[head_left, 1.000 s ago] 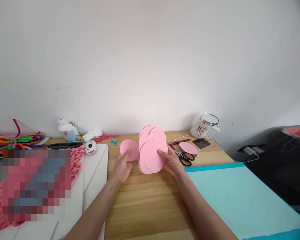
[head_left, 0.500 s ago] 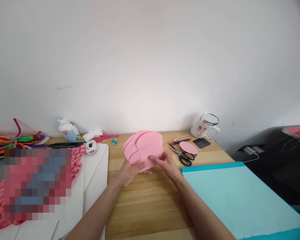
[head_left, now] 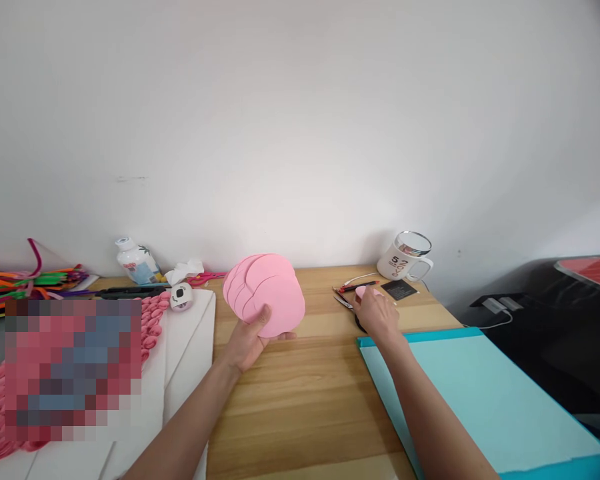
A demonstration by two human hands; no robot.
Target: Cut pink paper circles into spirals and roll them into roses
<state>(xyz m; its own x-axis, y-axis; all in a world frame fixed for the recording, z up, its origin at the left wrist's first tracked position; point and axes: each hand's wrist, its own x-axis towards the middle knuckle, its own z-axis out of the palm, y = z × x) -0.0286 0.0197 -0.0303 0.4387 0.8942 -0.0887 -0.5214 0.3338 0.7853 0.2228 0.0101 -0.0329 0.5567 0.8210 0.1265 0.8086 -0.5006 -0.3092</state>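
Note:
My left hand (head_left: 250,340) holds a fanned bunch of pink paper circles (head_left: 275,293) upright, thumb in front and fingers behind, above the wooden table. The circles overlap and spread to the left. On the right, my right hand (head_left: 380,319) is closed, its fingers curled down over another pink paper circle (head_left: 366,291) on the table; the fingertips are partly hidden. Under and beside that hand lie black-handled scissors (head_left: 343,301), mostly covered by it.
Behind the right hand are a red-and-black pen (head_left: 360,286), a black card (head_left: 399,289) and a white mug (head_left: 400,260). A light blue board (head_left: 480,400) lies front right. Left are white sheets (head_left: 190,360), a pink braided piece (head_left: 153,327), a bottle (head_left: 139,261) and pipe cleaners (head_left: 40,283).
The two hands brought the pink circles together into one fan, now held by the left hand alone. My right hand let go and moved right to the circle near the scissors.

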